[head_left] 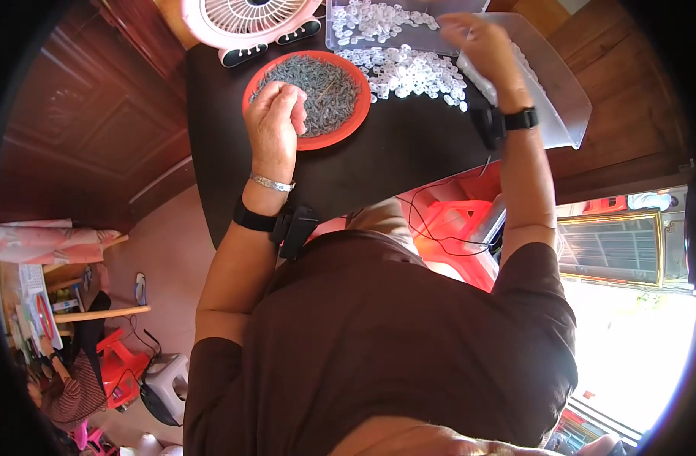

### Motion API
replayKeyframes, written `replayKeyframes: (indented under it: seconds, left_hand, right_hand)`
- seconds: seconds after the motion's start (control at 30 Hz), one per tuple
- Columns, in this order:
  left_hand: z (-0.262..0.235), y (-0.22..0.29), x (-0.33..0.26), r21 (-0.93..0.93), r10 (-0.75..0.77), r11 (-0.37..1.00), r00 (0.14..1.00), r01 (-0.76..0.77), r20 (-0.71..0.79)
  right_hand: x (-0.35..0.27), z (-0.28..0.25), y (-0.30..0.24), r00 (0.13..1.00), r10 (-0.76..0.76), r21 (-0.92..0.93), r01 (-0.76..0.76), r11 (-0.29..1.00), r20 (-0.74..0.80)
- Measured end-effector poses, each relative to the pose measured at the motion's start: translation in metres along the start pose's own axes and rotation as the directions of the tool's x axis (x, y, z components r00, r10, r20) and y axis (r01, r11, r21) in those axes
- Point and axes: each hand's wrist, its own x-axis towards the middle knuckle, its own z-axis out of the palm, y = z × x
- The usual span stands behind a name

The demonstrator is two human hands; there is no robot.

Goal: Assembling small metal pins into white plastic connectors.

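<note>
Over the left part of a round orange-red tray point(361, 114) I hold my left hand point(276, 121), its fingers curled closed. Whatever they grip, if anything, is hidden. The tray is filled with small dark grey slender pieces point(327, 95). My right hand point(488, 57) reaches over the near right corner of a clear plastic bin point(439, 44), fingers stretched out and slightly apart, with nothing visible in them. Small white oval pieces lie inside that bin, and a pile of similar white pieces point(412, 72) rests on the black table just in front of it.
A pink fan point(249, 23) stands behind the tray at the table's far left. Another clear plastic bin point(557, 99) is at the right, beside my right forearm. The black table point(386, 140) has a curved left edge. A red plastic stool point(458, 228) and cables are below it.
</note>
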Motion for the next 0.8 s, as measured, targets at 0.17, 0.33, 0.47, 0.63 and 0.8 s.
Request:
replayKeyframes:
  seconds: [0.17,0.33,0.47,0.63,0.8]
  left_hand:
    - [0.002,-0.001,0.002,-0.020,-0.051,0.999,0.999,0.051,-0.001]
    - [0.002,0.003,0.002,-0.030,-0.058,0.998,0.998,0.057,-0.007]
    - [0.004,0.007,0.000,0.002,-0.048,0.999,0.999,0.048,-0.020]
    - [0.004,0.006,0.000,-0.015,-0.063,0.998,0.998,0.063,-0.018]
    - [-0.005,0.008,0.005,-0.034,-0.075,0.997,0.997,0.074,-0.024]
  right_hand:
    - [-0.019,0.063,-0.017,0.932,-0.045,0.119,0.002,0.993,0.360]
    - [-0.021,0.094,-0.026,0.887,-0.148,-0.033,0.181,0.983,0.438]
    - [-0.021,0.100,-0.024,0.874,-0.206,-0.203,0.320,0.925,0.440]
    - [-0.024,0.099,-0.024,0.885,-0.230,-0.214,0.337,0.917,0.406]
    - [-0.017,0.089,-0.030,0.869,-0.085,-0.092,0.148,0.985,0.488]
